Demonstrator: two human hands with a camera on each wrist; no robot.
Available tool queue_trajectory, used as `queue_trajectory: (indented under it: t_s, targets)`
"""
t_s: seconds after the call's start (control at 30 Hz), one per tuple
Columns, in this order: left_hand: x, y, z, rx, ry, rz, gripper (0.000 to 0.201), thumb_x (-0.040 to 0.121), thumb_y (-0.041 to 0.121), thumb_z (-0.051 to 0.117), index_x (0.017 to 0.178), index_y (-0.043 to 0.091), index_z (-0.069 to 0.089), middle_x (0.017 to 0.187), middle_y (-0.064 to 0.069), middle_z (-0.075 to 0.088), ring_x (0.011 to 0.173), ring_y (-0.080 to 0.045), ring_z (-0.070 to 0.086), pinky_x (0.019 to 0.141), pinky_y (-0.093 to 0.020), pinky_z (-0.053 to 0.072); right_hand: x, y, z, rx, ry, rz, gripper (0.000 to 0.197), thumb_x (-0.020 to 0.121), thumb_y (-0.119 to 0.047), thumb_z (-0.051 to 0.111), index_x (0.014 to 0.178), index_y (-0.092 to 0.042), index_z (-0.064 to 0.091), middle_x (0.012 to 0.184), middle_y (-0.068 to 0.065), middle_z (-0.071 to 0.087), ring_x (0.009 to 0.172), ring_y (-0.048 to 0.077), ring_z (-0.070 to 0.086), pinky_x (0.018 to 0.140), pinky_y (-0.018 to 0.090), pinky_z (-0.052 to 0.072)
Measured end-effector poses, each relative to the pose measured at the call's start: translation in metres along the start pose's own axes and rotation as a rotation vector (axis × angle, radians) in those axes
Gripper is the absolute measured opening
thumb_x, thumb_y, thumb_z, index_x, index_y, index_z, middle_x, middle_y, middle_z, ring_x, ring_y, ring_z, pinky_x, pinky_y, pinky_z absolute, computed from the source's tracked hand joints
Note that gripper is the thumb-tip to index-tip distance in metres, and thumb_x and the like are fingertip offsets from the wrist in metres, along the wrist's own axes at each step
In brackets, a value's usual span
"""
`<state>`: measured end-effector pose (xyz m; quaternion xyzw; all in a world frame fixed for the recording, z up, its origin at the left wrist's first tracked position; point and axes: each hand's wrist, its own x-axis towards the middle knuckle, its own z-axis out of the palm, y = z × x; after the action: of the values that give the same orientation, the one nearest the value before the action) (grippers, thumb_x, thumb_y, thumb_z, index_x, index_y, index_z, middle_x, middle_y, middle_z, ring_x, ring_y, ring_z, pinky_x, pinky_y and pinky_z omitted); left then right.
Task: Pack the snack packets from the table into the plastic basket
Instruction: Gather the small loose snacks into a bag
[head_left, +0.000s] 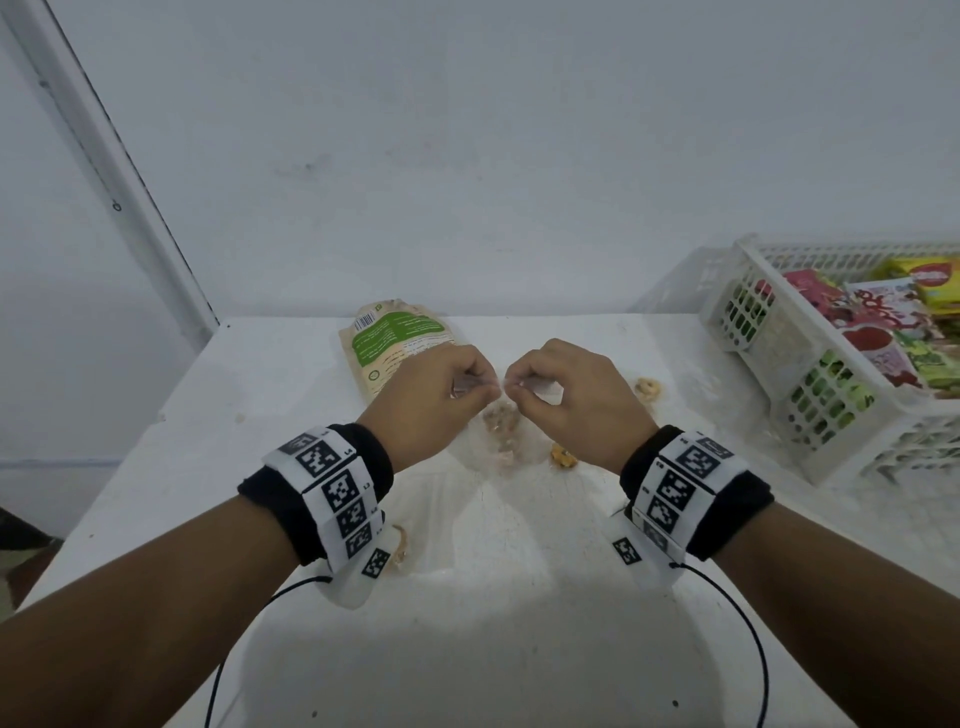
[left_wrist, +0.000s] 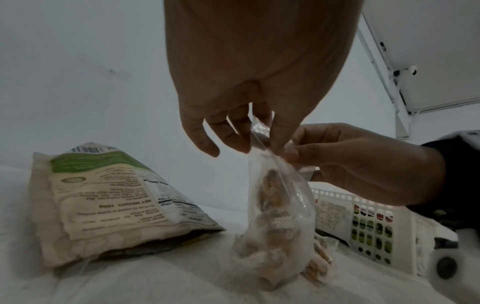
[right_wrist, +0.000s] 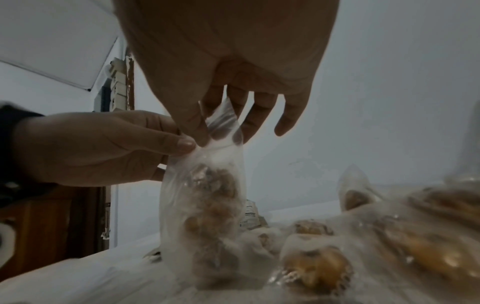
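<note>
A clear plastic bag of brown snacks (head_left: 500, 434) (left_wrist: 279, 222) (right_wrist: 207, 216) stands upright on the white table (head_left: 493, 597), its base touching the surface. My left hand (head_left: 441, 395) (left_wrist: 259, 135) and my right hand (head_left: 556, 387) (right_wrist: 207, 131) both pinch its top edge from opposite sides, thumbs against forefingers. A cream and green snack packet (head_left: 389, 343) (left_wrist: 109, 201) lies flat just beyond my left hand. The white plastic basket (head_left: 831, 410) (left_wrist: 369, 224) sits at the right, holding several colourful packets (head_left: 893, 322).
Small clear-wrapped snacks lie loose on the table: one (head_left: 648, 387) right of my right hand, one (head_left: 563, 456) near my right wrist, one (head_left: 400, 540) under my left wrist. More wrapped ones (right_wrist: 319, 267) show close in the right wrist view. A wall stands behind the table.
</note>
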<state>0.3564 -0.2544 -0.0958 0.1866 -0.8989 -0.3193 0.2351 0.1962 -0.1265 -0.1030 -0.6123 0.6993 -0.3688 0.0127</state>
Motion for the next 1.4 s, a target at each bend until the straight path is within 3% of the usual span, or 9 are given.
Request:
queue_trajectory:
  t_s: [0.17,0.37,0.57,0.7,0.8,1.0,1.1,1.23,1.4]
  targets:
    - [-0.003,0.0,0.001,0.004,0.063,0.042,0.007,0.096,0.028,0.066,0.094,0.023,0.064,0.092,0.011,0.063,0.09,-0.005,0.059,0.079,-0.027,0.046,0.001,-0.008,-0.004,-0.01,0.018,0.012,0.006,0.096,-0.025,0.066,0.095,-0.026,0.072,0.092,-0.012,0.062,0.09,0.005,0.06,0.084,0.033,0.05]
    - [-0.01,-0.005,-0.006,-0.126,0.008,-0.094,0.058,0.077,0.056,0.08,0.121,0.032,0.05,0.114,0.013,0.058,0.108,-0.003,0.057,0.093,-0.03,0.051,0.007,-0.027,-0.022,0.117,0.24,0.042,0.005,0.098,-0.019,0.065,0.097,-0.018,0.069,0.095,-0.01,0.069,0.093,0.003,0.064,0.084,0.013,0.046]
    - [-0.006,0.004,-0.006,-0.157,-0.038,-0.117,0.04,0.086,0.051,0.075,0.113,0.036,0.05,0.101,0.009,0.065,0.078,-0.005,0.068,0.067,-0.029,0.052,0.006,-0.028,-0.027,0.148,0.31,0.181,0.02,0.099,-0.028,0.065,0.116,-0.019,0.06,0.102,-0.01,0.066,0.092,-0.001,0.061,0.08,0.009,0.045]
    - [0.013,0.012,-0.011,-0.184,-0.024,-0.236,0.058,0.086,0.054,0.074,0.129,0.029,0.044,0.097,0.005,0.065,0.08,-0.007,0.065,0.064,-0.022,0.047,-0.012,-0.006,-0.031,0.013,0.203,0.368,0.043,0.096,-0.035,0.067,0.127,-0.019,0.041,0.116,0.0,0.052,0.1,0.013,0.058,0.087,0.031,0.051]
    - [0.035,0.013,-0.01,-0.191,-0.022,-0.288,0.065,0.087,0.051,0.075,0.135,0.022,0.04,0.097,-0.007,0.068,0.083,-0.018,0.068,0.069,-0.029,0.053,-0.026,0.008,-0.03,-0.189,-0.061,0.415,0.045,0.094,-0.041,0.066,0.128,-0.022,0.042,0.121,0.0,0.048,0.101,0.02,0.061,0.091,0.04,0.052]
    - [0.082,0.009,0.006,-0.148,-0.042,-0.417,0.096,0.079,0.062,0.077,0.147,0.017,0.025,0.116,-0.009,0.065,0.103,-0.027,0.067,0.095,-0.047,0.055,-0.033,0.016,-0.023,-0.333,-0.366,0.437,0.052,0.095,-0.052,0.061,0.139,-0.032,0.043,0.128,-0.005,0.047,0.092,0.012,0.05,0.086,0.036,0.049]
    - [0.08,0.004,0.008,-0.048,-0.101,-0.406,0.084,0.085,0.053,0.076,0.145,0.017,0.03,0.118,-0.007,0.065,0.108,-0.025,0.065,0.087,-0.037,0.054,-0.031,0.017,-0.021,-0.356,-0.365,0.38,0.046,0.096,-0.051,0.06,0.136,-0.033,0.048,0.126,-0.005,0.048,0.097,0.013,0.05,0.086,0.037,0.05]
    - [0.055,0.009,-0.003,0.098,-0.184,-0.299,0.035,0.092,0.044,0.07,0.116,0.022,0.058,0.1,0.006,0.066,0.084,-0.01,0.064,0.062,-0.023,0.043,-0.025,0.013,-0.014,-0.376,-0.351,0.256,0.031,0.098,-0.045,0.058,0.127,-0.033,0.055,0.122,-0.007,0.05,0.11,0.017,0.051,0.086,0.037,0.049]
    - [0.008,0.008,-0.028,0.258,-0.286,-0.195,0.012,0.094,0.039,0.067,0.092,0.027,0.065,0.084,0.011,0.064,0.072,-0.005,0.056,0.058,-0.018,0.036,-0.015,-0.007,0.008,-0.287,-0.445,0.085,0.031,0.098,-0.047,0.058,0.125,-0.032,0.06,0.117,-0.009,0.055,0.106,0.014,0.056,0.087,0.037,0.048]
